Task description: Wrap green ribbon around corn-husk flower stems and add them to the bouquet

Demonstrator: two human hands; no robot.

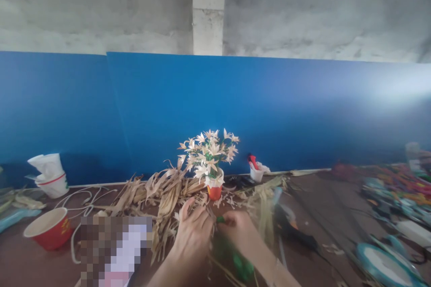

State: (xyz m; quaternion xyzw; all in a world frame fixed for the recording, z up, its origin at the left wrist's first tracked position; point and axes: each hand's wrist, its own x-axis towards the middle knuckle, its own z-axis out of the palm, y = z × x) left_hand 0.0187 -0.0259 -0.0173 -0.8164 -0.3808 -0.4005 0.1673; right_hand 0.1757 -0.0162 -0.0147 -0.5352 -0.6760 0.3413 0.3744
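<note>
My left hand (192, 229) and my right hand (239, 229) meet low in the middle, fingers curled and pinched round a thin green stem or wire (221, 219) among dried corn husks (164, 195). More green material (240, 267) lies under my right wrist. Just behind my hands stands a small orange and white pot (214, 187) with cream husk flowers (208, 150).
A red paper cup (50, 228) stands at the left, white cups (50, 175) behind it, and white cord (81, 206) between. A small white cup with a red item (256, 170) sits by the blue wall. Colourful clutter and round teal objects (387, 264) fill the right.
</note>
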